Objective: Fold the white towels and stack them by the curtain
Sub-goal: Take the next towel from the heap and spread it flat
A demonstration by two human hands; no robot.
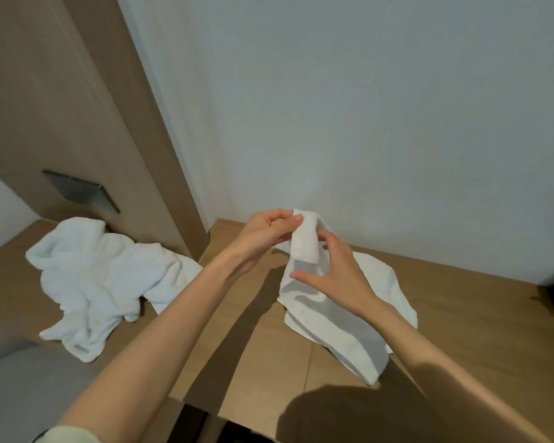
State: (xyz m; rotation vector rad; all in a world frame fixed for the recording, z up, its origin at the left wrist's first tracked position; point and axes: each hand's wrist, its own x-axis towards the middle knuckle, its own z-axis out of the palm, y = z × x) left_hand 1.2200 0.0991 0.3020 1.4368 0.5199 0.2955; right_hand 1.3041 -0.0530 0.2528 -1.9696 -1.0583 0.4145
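Hanging up, the towel (304, 247) is pinched at its top by the left hand (263, 235), and its low end lies on the table (461, 314). The right hand (336, 273) touches it lower with loose, spread fingers. That small pinch could slip, and the towel would flop down crooked.

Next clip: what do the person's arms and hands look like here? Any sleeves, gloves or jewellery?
Both forearms are bare. The left hand and right hand wear no gloves, and no ring, watch or bracelet shows. A pale off-white fabric sleeve shows at the bottom left corner, high on the left arm. The right arm leaves the frame before any sleeve appears.
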